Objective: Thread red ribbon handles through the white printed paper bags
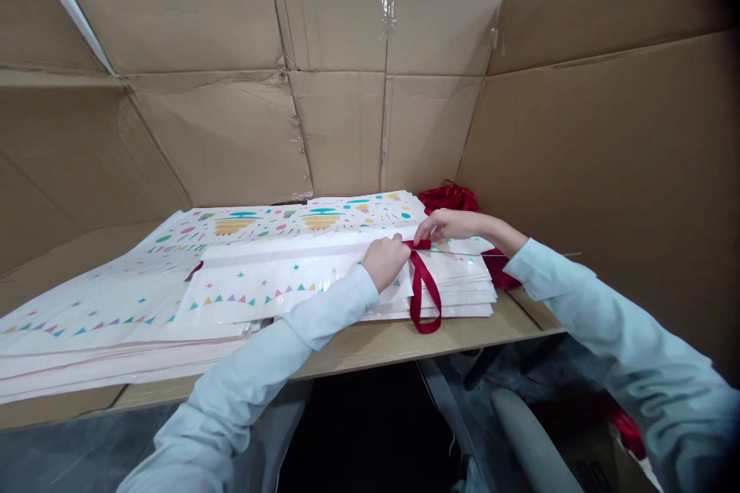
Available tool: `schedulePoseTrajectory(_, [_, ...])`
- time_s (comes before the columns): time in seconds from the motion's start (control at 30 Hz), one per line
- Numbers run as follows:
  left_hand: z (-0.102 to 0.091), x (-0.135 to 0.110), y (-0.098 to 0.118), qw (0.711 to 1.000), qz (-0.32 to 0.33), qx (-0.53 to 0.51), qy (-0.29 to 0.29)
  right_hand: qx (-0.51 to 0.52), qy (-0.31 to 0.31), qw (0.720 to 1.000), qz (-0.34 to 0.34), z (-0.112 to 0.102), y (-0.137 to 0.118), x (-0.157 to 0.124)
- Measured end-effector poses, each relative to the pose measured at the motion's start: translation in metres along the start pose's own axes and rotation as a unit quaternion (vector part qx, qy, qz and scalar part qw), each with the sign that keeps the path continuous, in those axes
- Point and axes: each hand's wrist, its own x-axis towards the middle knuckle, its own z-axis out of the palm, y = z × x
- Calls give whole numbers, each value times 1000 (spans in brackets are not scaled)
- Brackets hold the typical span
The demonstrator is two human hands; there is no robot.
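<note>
Your L hand [386,262] is curled shut right by the red ribbon [422,285], R hand [448,226] pinching its top w/ fingertips. Ribbon hangs over the right end of a stack of printed paper bags [341,277] on a wood board [405,343]; more red ribbon [451,199] bunched behind, cardboard wall [341,131] beyond.
</note>
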Motion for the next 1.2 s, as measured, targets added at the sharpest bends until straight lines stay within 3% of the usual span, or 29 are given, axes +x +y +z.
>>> schedulePoseTrajectory(0.13, [12,-7,-3,999,13,29,4,-8,8,1000,-29,1,0,5])
schedulePoseTrajectory(0.33, [44,-21,-7,994,15,47,95,-73,84,987,-116,9,-2,13])
schedulePoseTrajectory(0.43, [56,-22,-9,990,34,37,130,-114,63,982,-138,12,-4,16])
schedulePoseTrajectory(0.57, [63,-22,-14,983,45,40,173,-183,47,966,-175,18,-3,21])
schedulePoseTrajectory(0.7, [66,-24,-18,978,52,46,197,-204,102,956,-187,28,5,28])
schedulePoseTrajectory(0.83, [69,-26,-18,977,66,58,194,-159,168,968,-94,34,6,38])
schedulePoseTrajectory(0.93, [70,-27,-18,979,69,60,180,-145,176,973,32,34,-4,48])
schedulePoseTrajectory(1.03, [69,-27,-20,982,70,55,165,-168,183,961,124,33,-16,57])
schedulePoseTrajectory(1.2, [61,-25,-24,984,89,35,151,-212,219,938,166,38,-26,63])
